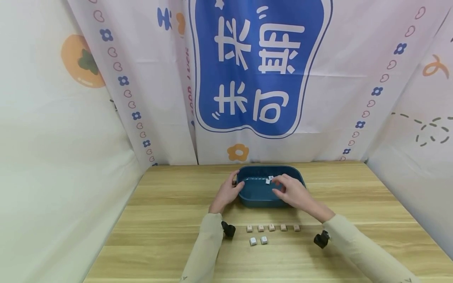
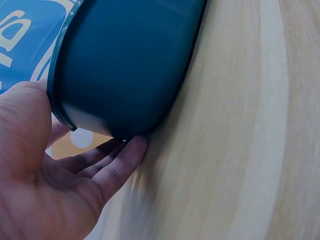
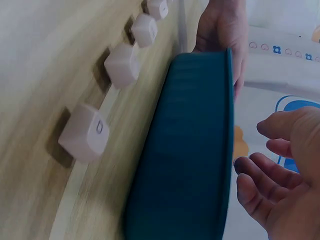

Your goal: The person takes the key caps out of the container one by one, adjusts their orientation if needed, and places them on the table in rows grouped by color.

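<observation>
A dark teal plastic tray point(image 1: 263, 204) stands at the back of the table. My left hand point(image 1: 228, 192) grips its left end, thumb at the rim and fingers against the outer wall, as the left wrist view also shows. Inside the tray lie two white keycaps point(image 1: 268, 181), close together. Over the tray's right half hovers my right hand point(image 1: 291, 191), its fingertips near these keycaps. In the right wrist view, the fingers of that right hand point(image 3: 280, 175) are loosely bent and apart, with nothing between them.
In front of the tray, several pale pinkish keycaps point(image 1: 271, 227) form a row across the wooden table point(image 1: 159, 236). Two white keycaps point(image 1: 264, 240) sit nearer to me, below the row's left part. A printed cloth point(image 1: 170, 129) hangs right behind the table.
</observation>
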The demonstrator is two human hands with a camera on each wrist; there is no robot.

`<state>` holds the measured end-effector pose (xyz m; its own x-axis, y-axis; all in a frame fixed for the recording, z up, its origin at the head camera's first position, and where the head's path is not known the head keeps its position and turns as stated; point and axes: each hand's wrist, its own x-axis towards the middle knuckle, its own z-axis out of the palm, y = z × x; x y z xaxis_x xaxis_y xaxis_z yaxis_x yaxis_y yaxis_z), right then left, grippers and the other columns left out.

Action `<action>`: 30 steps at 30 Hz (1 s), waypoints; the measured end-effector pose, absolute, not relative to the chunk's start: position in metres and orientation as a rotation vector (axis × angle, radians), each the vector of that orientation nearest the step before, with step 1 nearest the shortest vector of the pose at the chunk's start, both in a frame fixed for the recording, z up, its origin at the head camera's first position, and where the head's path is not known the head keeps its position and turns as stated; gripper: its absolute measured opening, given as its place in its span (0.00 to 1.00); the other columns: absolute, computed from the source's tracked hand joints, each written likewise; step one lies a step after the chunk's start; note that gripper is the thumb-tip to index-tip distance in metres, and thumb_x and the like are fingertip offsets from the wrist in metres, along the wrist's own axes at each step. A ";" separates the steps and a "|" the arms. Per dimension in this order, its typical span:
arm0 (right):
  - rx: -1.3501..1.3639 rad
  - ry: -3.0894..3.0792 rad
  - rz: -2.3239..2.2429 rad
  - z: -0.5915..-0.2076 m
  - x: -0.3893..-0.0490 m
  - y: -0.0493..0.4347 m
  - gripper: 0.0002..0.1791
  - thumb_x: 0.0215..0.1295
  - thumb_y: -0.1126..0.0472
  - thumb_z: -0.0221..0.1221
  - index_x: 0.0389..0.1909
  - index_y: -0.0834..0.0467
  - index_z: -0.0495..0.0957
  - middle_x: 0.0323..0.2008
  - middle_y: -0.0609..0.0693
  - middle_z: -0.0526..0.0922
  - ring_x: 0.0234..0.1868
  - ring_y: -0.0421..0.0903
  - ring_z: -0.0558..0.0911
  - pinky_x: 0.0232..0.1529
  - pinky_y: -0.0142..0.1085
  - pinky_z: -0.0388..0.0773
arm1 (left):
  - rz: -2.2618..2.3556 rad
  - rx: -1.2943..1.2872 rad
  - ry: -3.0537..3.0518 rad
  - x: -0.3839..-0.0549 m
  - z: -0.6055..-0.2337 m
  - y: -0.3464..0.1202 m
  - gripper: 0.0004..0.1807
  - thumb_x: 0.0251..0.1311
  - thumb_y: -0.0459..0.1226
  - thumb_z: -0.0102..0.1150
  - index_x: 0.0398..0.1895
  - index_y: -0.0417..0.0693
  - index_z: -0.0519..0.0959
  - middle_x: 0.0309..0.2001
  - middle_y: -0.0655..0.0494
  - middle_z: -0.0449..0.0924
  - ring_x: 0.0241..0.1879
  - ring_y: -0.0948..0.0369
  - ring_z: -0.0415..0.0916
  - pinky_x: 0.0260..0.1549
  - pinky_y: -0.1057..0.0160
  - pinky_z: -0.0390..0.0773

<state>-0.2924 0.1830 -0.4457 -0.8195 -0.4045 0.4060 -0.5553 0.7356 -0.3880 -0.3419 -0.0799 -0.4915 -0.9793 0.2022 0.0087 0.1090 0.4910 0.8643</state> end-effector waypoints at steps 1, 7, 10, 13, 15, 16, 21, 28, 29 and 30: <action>0.749 -2.652 0.721 -0.446 -0.295 0.183 0.15 0.61 0.61 0.67 0.48 0.56 0.81 0.36 0.51 0.81 0.28 0.36 0.75 0.28 0.29 0.73 | 1.510 0.275 2.632 -0.342 -0.492 -0.080 0.32 0.71 0.49 0.51 0.76 0.64 0.56 0.67 0.41 0.69 0.63 0.49 0.71 0.55 0.46 0.75; 0.743 -2.706 0.633 -0.449 -0.309 0.183 0.17 0.60 0.60 0.68 0.50 0.56 0.80 0.35 0.50 0.80 0.29 0.38 0.75 0.29 0.32 0.72 | 1.509 0.256 2.625 -0.343 -0.493 -0.080 0.32 0.71 0.50 0.51 0.76 0.66 0.56 0.68 0.42 0.68 0.64 0.48 0.70 0.57 0.45 0.74; 0.740 -2.740 0.610 -0.450 -0.316 0.182 0.17 0.60 0.60 0.67 0.50 0.57 0.80 0.36 0.51 0.81 0.30 0.38 0.75 0.30 0.34 0.73 | 1.512 0.264 2.625 -0.343 -0.494 -0.080 0.33 0.71 0.50 0.50 0.76 0.65 0.55 0.68 0.41 0.68 0.65 0.48 0.69 0.58 0.45 0.73; 0.747 -2.769 0.600 -0.453 -0.323 0.182 0.18 0.61 0.59 0.67 0.51 0.59 0.80 0.37 0.53 0.82 0.31 0.40 0.76 0.31 0.35 0.73 | 1.514 0.269 2.625 -0.343 -0.493 -0.081 0.33 0.71 0.49 0.51 0.77 0.63 0.55 0.68 0.41 0.68 0.65 0.47 0.69 0.58 0.44 0.73; 0.748 -2.786 0.595 -0.455 -0.327 0.182 0.19 0.61 0.59 0.67 0.52 0.60 0.80 0.37 0.54 0.82 0.31 0.40 0.75 0.31 0.35 0.72 | 1.511 0.271 2.627 -0.343 -0.494 -0.080 0.33 0.71 0.49 0.51 0.77 0.63 0.55 0.68 0.41 0.68 0.65 0.47 0.69 0.58 0.44 0.73; 0.749 -2.791 0.590 -0.456 -0.328 0.183 0.19 0.61 0.59 0.67 0.52 0.60 0.80 0.37 0.54 0.82 0.30 0.41 0.75 0.30 0.36 0.72 | 1.506 0.277 2.631 -0.343 -0.494 -0.080 0.33 0.71 0.49 0.51 0.77 0.63 0.55 0.68 0.41 0.68 0.65 0.47 0.69 0.58 0.45 0.73; 0.740 -2.834 0.575 -0.463 -0.335 0.183 0.19 0.61 0.59 0.66 0.52 0.60 0.80 0.36 0.52 0.82 0.29 0.40 0.75 0.28 0.35 0.71 | 1.496 0.281 2.636 -0.342 -0.494 -0.079 0.33 0.71 0.50 0.50 0.76 0.64 0.55 0.67 0.41 0.69 0.63 0.49 0.71 0.54 0.47 0.76; 0.760 -2.858 0.555 -0.468 -0.344 0.185 0.19 0.61 0.58 0.66 0.52 0.60 0.80 0.33 0.50 0.81 0.25 0.38 0.72 0.26 0.33 0.69 | 1.510 0.281 2.632 -0.343 -0.495 -0.080 0.32 0.71 0.49 0.50 0.76 0.65 0.55 0.66 0.41 0.69 0.62 0.49 0.71 0.54 0.48 0.76; 0.762 -2.863 0.554 -0.469 -0.347 0.185 0.19 0.62 0.58 0.66 0.52 0.60 0.80 0.33 0.49 0.81 0.24 0.38 0.71 0.26 0.33 0.68 | 1.510 0.280 2.633 -0.343 -0.495 -0.080 0.32 0.71 0.49 0.50 0.76 0.65 0.55 0.67 0.41 0.69 0.62 0.49 0.71 0.53 0.48 0.76; 0.766 -2.865 0.553 -0.471 -0.349 0.186 0.19 0.62 0.58 0.66 0.52 0.60 0.80 0.33 0.49 0.81 0.24 0.38 0.71 0.26 0.33 0.68 | 1.510 0.280 2.634 -0.343 -0.495 -0.080 0.32 0.71 0.49 0.50 0.76 0.65 0.55 0.67 0.41 0.69 0.62 0.49 0.71 0.53 0.48 0.76</action>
<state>-0.3489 0.1859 -0.4706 -0.8638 -0.4574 0.2111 -0.5031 0.8047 -0.3151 -0.3429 -0.0800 -0.4948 -0.9789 0.2042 0.0108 0.1125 0.4935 0.8624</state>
